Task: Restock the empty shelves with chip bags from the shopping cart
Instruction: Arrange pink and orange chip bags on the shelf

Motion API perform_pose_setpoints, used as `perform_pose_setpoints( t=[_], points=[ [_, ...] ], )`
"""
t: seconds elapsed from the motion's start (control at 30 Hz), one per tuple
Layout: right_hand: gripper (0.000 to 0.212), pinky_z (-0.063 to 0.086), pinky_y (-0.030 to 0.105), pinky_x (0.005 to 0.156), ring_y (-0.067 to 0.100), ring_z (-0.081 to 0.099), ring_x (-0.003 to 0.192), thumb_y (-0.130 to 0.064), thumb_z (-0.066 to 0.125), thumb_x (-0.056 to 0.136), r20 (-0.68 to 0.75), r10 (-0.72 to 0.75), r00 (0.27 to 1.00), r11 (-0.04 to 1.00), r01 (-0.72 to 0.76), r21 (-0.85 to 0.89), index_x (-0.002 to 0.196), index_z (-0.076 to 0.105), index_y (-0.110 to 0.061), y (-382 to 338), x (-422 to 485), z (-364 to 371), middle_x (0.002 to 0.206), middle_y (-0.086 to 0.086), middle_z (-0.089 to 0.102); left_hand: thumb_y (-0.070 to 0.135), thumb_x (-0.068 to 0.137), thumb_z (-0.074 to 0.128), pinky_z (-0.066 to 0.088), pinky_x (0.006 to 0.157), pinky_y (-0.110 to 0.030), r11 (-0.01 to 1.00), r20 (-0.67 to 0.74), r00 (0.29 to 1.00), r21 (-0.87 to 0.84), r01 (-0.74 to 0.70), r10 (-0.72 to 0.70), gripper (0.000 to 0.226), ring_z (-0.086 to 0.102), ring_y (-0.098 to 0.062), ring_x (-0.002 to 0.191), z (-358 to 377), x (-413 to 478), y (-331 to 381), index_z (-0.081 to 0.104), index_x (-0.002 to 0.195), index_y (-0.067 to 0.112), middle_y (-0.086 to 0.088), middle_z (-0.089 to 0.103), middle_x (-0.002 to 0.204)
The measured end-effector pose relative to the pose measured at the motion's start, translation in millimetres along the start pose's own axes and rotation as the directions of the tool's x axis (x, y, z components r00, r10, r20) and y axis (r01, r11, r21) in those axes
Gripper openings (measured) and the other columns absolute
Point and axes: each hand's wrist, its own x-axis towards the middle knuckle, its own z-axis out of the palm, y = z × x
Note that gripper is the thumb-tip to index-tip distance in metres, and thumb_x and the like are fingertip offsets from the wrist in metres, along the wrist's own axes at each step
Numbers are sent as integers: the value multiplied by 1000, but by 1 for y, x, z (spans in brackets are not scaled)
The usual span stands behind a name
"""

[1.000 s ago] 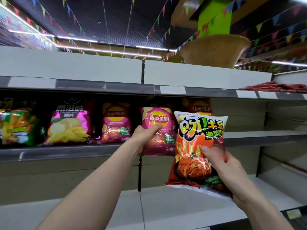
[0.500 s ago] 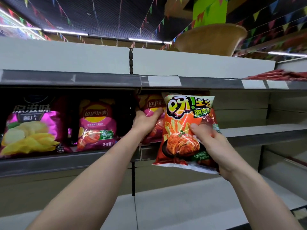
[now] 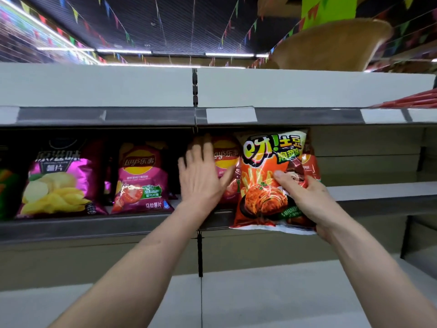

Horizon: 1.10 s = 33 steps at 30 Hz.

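left hand spread flat on pink bag; right hand grips orange bag. risk: bag bottom snags shelf lip, slips.

Right grip holds the orange bag upright at the shelf front, thumb on its face. Left grip, fingers straight, lies against a pink bag just left of it

Left part of the middle shelf was jammed with chip bags. Right of the orange bag it lay open, under a low upper shelf lip.
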Motion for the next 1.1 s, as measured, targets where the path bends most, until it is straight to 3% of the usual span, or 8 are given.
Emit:
perform_pose_setpoints(
  t=[0.1,0.17,0.23,0.33,0.47,0.67,0.87,1.1],
  points=[
    [49,42,42,106,22,57,116,-56,69,78,47,9,999,1000,-11,30,114,50,-29,6,-1,-6,124,-1,60,32,89,46,43,91,-49,973,-21,973,5,-229,229,48,56,-39,104,3,4,12,55,127,5,-19,59,115],
    [41,43,38,103,19,58,112,-54,69,79,57,19,998,999,-21,31,107,49,-31,7,-1,-8,118,-5,60,38,84,26,40,91,-48,977,55,977,-66,-203,206,62,54,-38,103,0,3,21,56,129,9,-18,59,115],
    [32,47,39,100,19,63,106,-54,70,79,49,8,999,999,-11,49,95,53,-31,9,1,-12,113,-4,66,50,81,12,32,99,-50,982,138,972,-31,-186,188,76,46,-35,113,4,-1,23,43,142,17,-17,51,127],
    [30,50,42,98,20,66,103,-54,70,78,39,6,999,999,-8,52,93,56,-33,13,6,-18,110,-2,69,64,76,3,25,106,-54,977,209,959,55,-205,189,87,37,-33,122,13,-4,18,25,151,25,-15,41,138],
    [34,49,45,100,21,66,105,-58,71,74,30,-11,999,998,9,61,94,57,-34,16,14,-17,111,-2,70,66,72,2,25,104,-52,973,213,958,91,-212,189,92,35,-34,123,18,-3,16,23,152,24,-17,38,140],
    [44,49,43,100,19,65,107,-62,72,69,33,-31,999,999,29,35,99,57,-33,15,21,-16,113,-4,69,63,94,33,25,105,-46,969,295,935,87,-232,198,74,32,-33,127,25,3,15,16,153,22,-16,33,144],
    [32,49,40,99,18,66,103,-53,72,77,30,-47,998,997,45,63,94,59,-29,12,10,-16,107,-4,70,65,93,36,22,109,-49,936,289,914,119,-330,286,82,29,-33,131,12,0,8,6,155,21,-16,28,149],
    [27,49,39,98,19,66,102,-50,71,79,30,-35,999,995,32,93,91,58,-29,7,0,-16,104,-4,70,68,90,35,21,111,-46,922,303,890,80,-378,339,88,26,-29,137,-1,1,7,8,155,15,-12,28,152]
  ],
)
